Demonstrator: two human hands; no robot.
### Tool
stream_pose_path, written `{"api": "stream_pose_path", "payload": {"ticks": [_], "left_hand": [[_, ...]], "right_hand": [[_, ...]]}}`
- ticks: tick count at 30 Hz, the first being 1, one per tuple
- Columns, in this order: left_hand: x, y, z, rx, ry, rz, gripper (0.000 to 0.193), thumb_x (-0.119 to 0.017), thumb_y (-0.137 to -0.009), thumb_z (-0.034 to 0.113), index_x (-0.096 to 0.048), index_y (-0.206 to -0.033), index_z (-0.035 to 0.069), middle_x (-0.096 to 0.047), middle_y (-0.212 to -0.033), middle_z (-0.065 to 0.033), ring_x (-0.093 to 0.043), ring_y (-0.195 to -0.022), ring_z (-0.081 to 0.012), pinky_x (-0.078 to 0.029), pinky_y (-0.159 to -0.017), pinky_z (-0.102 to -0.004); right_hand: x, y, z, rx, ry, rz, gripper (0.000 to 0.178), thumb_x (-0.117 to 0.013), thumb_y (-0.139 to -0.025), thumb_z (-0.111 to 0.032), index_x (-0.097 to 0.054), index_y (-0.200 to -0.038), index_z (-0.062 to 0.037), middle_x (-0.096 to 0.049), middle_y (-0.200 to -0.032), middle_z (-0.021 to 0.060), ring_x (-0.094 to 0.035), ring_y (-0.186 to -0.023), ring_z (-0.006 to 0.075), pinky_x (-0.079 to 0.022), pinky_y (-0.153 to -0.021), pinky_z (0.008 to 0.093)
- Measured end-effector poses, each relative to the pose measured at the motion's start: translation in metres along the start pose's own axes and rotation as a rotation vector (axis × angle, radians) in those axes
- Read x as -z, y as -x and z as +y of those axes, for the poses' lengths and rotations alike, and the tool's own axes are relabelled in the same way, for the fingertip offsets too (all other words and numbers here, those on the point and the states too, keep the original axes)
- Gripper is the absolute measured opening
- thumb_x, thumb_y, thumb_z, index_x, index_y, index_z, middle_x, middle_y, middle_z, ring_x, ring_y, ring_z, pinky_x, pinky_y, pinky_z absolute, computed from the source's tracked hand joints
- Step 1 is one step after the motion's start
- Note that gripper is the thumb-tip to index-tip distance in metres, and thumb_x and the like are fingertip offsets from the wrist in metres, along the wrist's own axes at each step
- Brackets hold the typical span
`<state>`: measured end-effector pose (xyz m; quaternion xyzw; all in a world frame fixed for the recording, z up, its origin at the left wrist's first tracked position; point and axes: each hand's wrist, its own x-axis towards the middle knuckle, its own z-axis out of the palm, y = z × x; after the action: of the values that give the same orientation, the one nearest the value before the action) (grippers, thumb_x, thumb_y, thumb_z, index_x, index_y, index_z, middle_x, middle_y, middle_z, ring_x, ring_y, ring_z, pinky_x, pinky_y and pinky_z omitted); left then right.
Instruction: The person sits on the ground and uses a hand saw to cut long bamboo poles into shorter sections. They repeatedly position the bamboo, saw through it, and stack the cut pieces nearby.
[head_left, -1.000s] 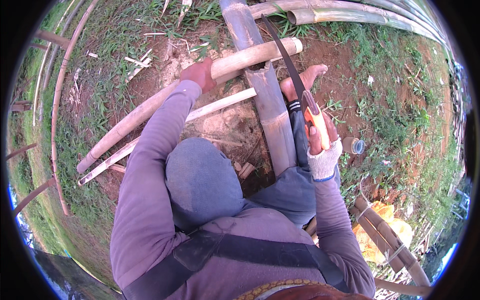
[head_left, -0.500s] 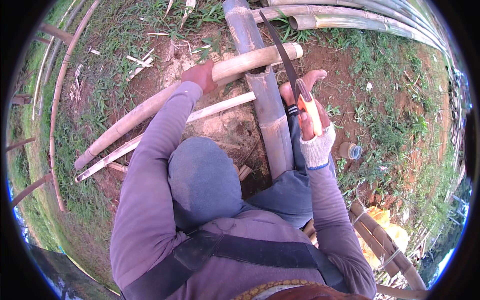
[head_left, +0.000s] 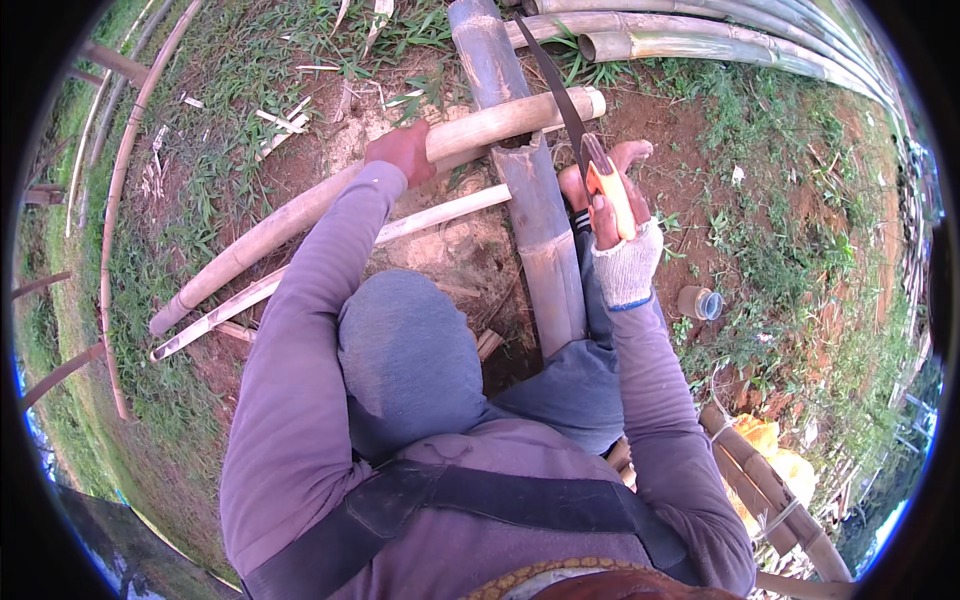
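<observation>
My left hand (head_left: 402,155) is closed round a pale bamboo pole (head_left: 500,125), which slants from the lower left and lies across a thick, greyish bamboo trunk (head_left: 545,235). In a white knitted fingerless glove, my right hand (head_left: 625,240) grips the orange handle of a hand saw (head_left: 612,195). The dark saw blade points up and away, and it crosses the pole close to its right end. Whether the teeth touch the bamboo I cannot tell. Beneath the pole, a split bamboo strip (head_left: 430,218) rests with one end by the trunk.
Several long bamboo poles (head_left: 690,45) lie at the far right. A jar (head_left: 700,302) stands on the soil to the right of my glove. Tied bamboo pieces (head_left: 770,490) and yellow-orange plastic (head_left: 760,432) are at the lower right. My bare foot (head_left: 628,155) is beyond the saw handle.
My right hand has pushed the saw forward and slightly left, away from my body. My left hand and the pole have hardly moved.
</observation>
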<state>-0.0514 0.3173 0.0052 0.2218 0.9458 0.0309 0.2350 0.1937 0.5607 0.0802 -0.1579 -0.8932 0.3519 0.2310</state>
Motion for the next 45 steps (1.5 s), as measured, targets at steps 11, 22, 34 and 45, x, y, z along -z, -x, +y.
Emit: {"api": "stream_pose_path", "payload": {"ticks": [11,22,34,45], "left_hand": [[-0.005,-0.013,-0.001,-0.040,0.035,-0.008,0.057,-0.083,-0.081,0.035,-0.059,-0.127,0.012,-0.077,-0.111,-0.0194,-0.075,-0.107,-0.0417,-0.058,-0.094,-0.0519],[0.008,-0.011,-0.015,-0.039,0.062,-0.123,0.068,-0.088,-0.076,0.040,-0.063,-0.133,0.013,-0.077,-0.120,-0.0172,-0.074,-0.111,-0.0379,-0.058,-0.098,-0.0505],[0.003,-0.041,-0.033,-0.161,0.151,-0.133,0.072,-0.088,-0.071,0.036,-0.065,-0.133,0.006,-0.076,-0.122,-0.0202,-0.072,-0.114,-0.0376,-0.057,-0.101,-0.0440],[0.004,-0.050,-0.029,-0.222,0.209,-0.241,0.080,-0.088,-0.068,0.028,-0.061,-0.141,0.009,-0.075,-0.121,-0.0210,-0.073,-0.108,-0.0389,-0.058,-0.098,-0.0445]], "right_hand": [[0.005,0.034,0.015,-0.037,-0.110,0.099,0.043,-0.071,-0.103,-0.021,-0.063,-0.136,0.0045,-0.074,-0.123,0.0223,-0.075,-0.108,0.0324,-0.058,-0.093,0.0413],[0.065,0.104,-0.009,-0.131,-0.114,-0.024,0.050,-0.069,-0.103,-0.016,-0.055,-0.146,0.0058,-0.068,-0.136,0.0227,-0.068,-0.124,0.0306,-0.053,-0.107,0.0417],[0.042,0.058,-0.008,-0.095,-0.112,-0.019,0.045,-0.069,-0.103,-0.016,-0.061,-0.141,0.0067,-0.072,-0.130,0.0208,-0.072,-0.117,0.0277,-0.056,-0.101,0.0380],[0.001,-0.004,0.001,-0.009,-0.109,0.100,0.040,-0.072,-0.103,-0.025,-0.065,-0.132,0.0024,-0.073,-0.104,0.0111,-0.066,-0.080,0.0157,-0.055,-0.073,0.0329]]}}
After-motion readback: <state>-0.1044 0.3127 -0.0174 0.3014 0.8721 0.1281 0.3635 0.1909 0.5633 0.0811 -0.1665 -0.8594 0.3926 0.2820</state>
